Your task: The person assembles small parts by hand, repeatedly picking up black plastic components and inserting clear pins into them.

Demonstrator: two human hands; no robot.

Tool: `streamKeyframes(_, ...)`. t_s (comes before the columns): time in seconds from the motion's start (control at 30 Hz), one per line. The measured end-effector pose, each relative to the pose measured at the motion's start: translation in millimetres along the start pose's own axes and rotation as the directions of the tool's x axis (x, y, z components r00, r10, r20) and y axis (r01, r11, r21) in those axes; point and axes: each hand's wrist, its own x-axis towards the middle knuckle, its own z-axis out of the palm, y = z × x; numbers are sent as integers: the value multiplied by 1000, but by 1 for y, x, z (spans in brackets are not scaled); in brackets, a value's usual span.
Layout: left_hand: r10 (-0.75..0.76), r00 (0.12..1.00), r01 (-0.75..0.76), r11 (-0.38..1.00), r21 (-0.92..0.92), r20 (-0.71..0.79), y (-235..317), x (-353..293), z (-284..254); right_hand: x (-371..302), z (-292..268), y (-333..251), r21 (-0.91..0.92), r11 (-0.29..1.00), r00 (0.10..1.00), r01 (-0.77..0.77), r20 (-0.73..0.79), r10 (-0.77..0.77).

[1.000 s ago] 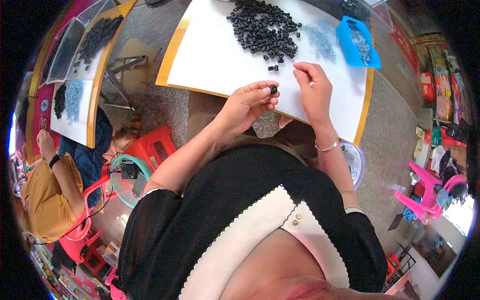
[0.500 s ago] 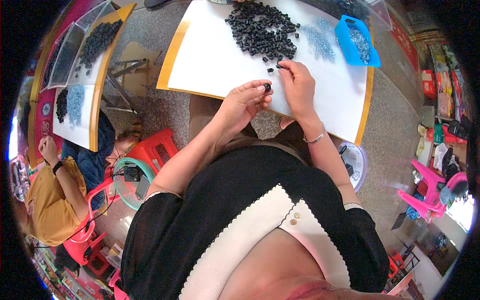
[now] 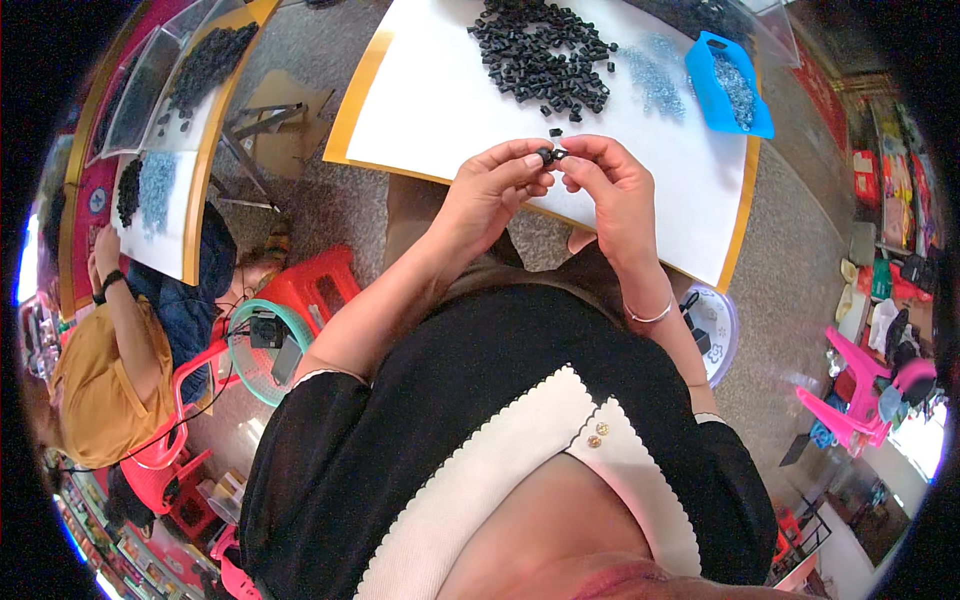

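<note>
Both hands (image 3: pixel 555 185) on black part (image 3: pixel 548 155) above table edge (image 3: pixel 640 255).

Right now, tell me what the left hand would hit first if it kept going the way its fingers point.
The left hand points toward the right hand; both pinch a small black part. It would likely meet the right fingertips first, though depth is unclear.

Garment: black top, short sleeves ending above the elbows.
Front panel: white, scalloped edge against the black.
Fastenings: two small gold buttons (image 3: pixel 598 433) on the white panel.
Right wrist: thin silver bangle (image 3: pixel 650 315).
Hands: bare, no gloves.
</note>
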Motion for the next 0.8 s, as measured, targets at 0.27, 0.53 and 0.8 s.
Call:
streamKeyframes(0.27,42,999,-42,998,38,-6,-1,-1,0,-8,6,-2,-224,968,991,111,-43,-123)
streamKeyframes(0.53,129,991,-122,972,199,-23,1,-2,3,-13,12,-8,-467,831,943,301,14,-334)
streamKeyframes(0.8,200,980,-186,915,357,-2,3,-3,2,-8,13,-2,-600,635,843,486,132,-521)
